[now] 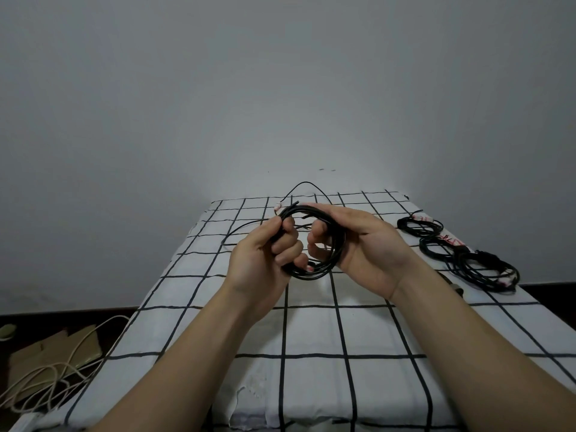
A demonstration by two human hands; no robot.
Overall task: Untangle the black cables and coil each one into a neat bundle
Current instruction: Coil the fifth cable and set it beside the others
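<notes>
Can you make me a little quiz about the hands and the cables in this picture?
1. True or false: the left hand and the right hand both hold the black coil.
2. Where on the checked cloth do the finished bundles lie? A: left side. B: right side. C: the middle.
3. What colour are the cloth's lines?
Key: 1 true; 2 B; 3 black.

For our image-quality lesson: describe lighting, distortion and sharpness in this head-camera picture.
Head view: dim, even light, no glare; the wide lens splays the grid of the checked sheet; left hand, right hand and the black cable coil look sharp; the floor is dark.
</notes>
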